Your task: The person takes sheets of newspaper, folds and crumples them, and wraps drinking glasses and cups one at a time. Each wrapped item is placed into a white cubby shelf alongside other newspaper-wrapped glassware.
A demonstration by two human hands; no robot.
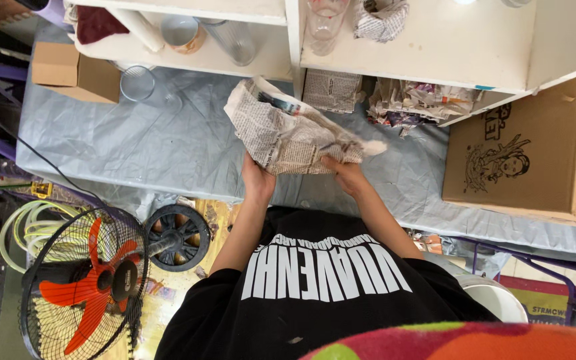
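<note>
Watching from the head cam, so here's how I read it:
bundle: newspaper bundle point(288, 133), crumpled, held just above the grey-covered surface point(135, 153), right below the white shelf point(408, 53)
long axis: runs from upper left down to lower right, with a white tip poking out at the right end
left hand point(257, 181): under the lower left edge, fingers curled up onto the paper
right hand point(347, 175): at the lower right end, fingers pinched on the paper, nearer that white tip
hidden: I can't tell what's wrapped inside
nearby: clear glass point(137, 83) sits well off to the left
</note>
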